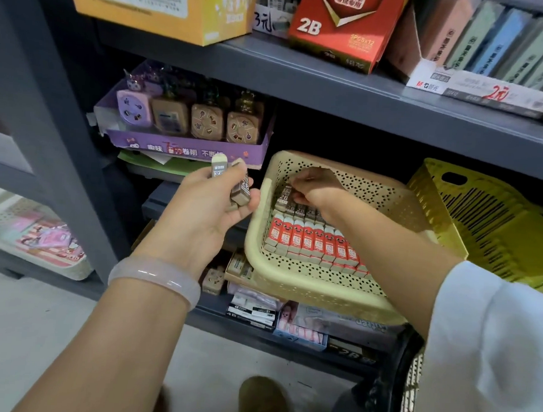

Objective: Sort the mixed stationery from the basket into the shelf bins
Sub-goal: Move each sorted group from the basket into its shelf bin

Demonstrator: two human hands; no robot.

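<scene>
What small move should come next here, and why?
Probably the right hand lets go of the dark 2B eraser it is setting into the cream bin's back row, then takes another from the left hand, which grips several more erasers.

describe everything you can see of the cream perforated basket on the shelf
The cream basket looks like plastic, its walls and floor dotted with small holes under a smooth rolled rim. It sits tilted on the middle shelf, front edge jutting out, beside a yellow slotted basket. Inside lie a row of red-sleeved erasers and a row of dark 2B erasers. The right hand reaches into it, fingers on the dark row.
</scene>
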